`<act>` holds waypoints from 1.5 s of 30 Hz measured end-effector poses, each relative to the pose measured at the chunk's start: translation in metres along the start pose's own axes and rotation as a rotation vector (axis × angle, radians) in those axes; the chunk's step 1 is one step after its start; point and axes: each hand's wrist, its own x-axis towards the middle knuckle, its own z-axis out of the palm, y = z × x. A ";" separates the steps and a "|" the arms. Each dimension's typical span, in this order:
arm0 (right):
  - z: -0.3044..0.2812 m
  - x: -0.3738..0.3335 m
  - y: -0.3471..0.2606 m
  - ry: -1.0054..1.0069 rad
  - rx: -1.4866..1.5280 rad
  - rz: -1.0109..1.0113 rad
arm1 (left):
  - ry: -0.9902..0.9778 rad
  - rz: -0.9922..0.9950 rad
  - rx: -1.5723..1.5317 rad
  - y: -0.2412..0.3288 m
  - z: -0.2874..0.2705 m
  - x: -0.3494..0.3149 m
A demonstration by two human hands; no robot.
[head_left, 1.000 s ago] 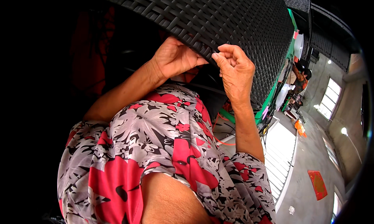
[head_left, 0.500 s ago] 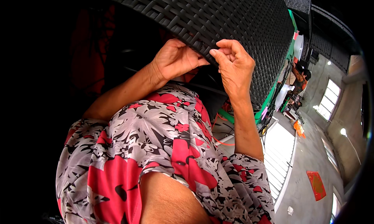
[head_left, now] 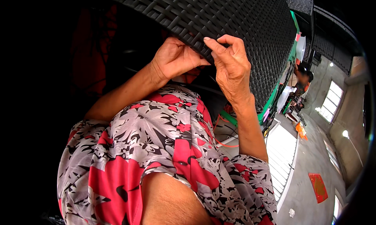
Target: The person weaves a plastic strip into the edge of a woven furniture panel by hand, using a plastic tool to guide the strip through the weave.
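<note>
A black woven wicker piece (head_left: 235, 17) made of flat strips arches over the upper middle, its curved lower edge toward me. My left hand (head_left: 176, 58) is at that edge, palm toward me. Its fingers curl up behind the weave and are partly hidden, while the thumb points right along the underside. On the right, my right hand (head_left: 233, 68) is closed at the same edge. One fingertip presses on the front of the weave; the thumb is mostly hidden behind the other fingers. Whether a loose strip lies between the fingers cannot be made out.
A green frame (head_left: 270, 103) runs down the wicker's right side, near cables and an orange cord (head_left: 225, 145). Farther right, another person (head_left: 303, 78) is in the room, with grey walls and bright windows (head_left: 331, 101). Deep shadow covers the left side.
My right hand has shifted slightly left and turned, with a finger now stretched onto the front of the weave. My left hand has hardly moved.
</note>
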 end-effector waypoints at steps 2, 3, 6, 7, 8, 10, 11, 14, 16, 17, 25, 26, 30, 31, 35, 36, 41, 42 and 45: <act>-0.002 0.002 0.002 -0.060 -0.060 -0.053 | 0.019 0.005 -0.012 0.000 -0.006 0.000; -0.003 0.004 0.002 -0.085 -0.085 -0.071 | 0.029 0.008 -0.018 0.000 -0.008 0.000; -0.006 0.010 0.002 -0.116 -0.124 -0.135 | 0.028 0.023 -0.001 -0.001 -0.001 0.001; -0.006 0.012 0.003 -0.119 -0.131 -0.155 | 0.023 0.015 -0.002 -0.001 -0.002 0.001; -0.006 0.012 0.005 -0.122 -0.092 -0.159 | 0.018 0.007 -0.004 0.000 -0.003 0.001; -0.005 0.013 0.013 -0.128 -0.012 -0.167 | 0.023 -0.004 -0.007 0.000 -0.004 0.002; -0.007 0.015 0.015 -0.146 -0.012 -0.185 | 0.033 -0.006 -0.009 -0.001 -0.004 0.001; -0.011 0.026 0.015 -0.218 0.003 -0.212 | 0.044 -0.008 -0.025 -0.001 -0.005 0.001; -0.012 0.034 0.013 -0.291 0.036 -0.195 | 0.054 -0.011 -0.029 -0.001 -0.008 0.001; -0.013 0.037 0.012 -0.317 0.025 -0.210 | 0.064 -0.014 -0.026 0.000 -0.010 0.001; -0.004 0.051 0.011 -0.230 -0.017 -0.360 | 0.161 0.124 0.254 0.000 -0.004 -0.015; -0.006 0.054 0.006 -0.253 0.094 -0.234 | 0.140 0.119 0.336 0.004 -0.003 -0.022; -0.010 0.059 -0.005 -0.293 0.506 0.196 | -0.039 0.132 0.426 0.012 0.013 -0.035; -0.009 0.056 -0.003 -0.291 0.598 0.270 | 0.167 0.125 0.552 0.012 0.028 -0.033; -0.008 0.049 0.008 -0.363 0.671 0.339 | 0.118 0.121 0.669 0.025 0.028 -0.027; -0.006 0.048 0.013 -0.404 0.605 0.329 | 0.169 0.138 0.688 0.022 0.027 -0.028; -0.020 0.061 -0.022 -0.147 1.057 0.228 | 0.278 0.207 0.751 -0.006 0.040 -0.018; -0.032 0.070 -0.043 -0.098 1.084 0.134 | 0.307 0.227 0.763 -0.014 0.044 -0.013; -0.033 0.077 -0.029 -0.160 1.122 0.225 | 0.347 0.192 0.764 -0.017 0.048 -0.018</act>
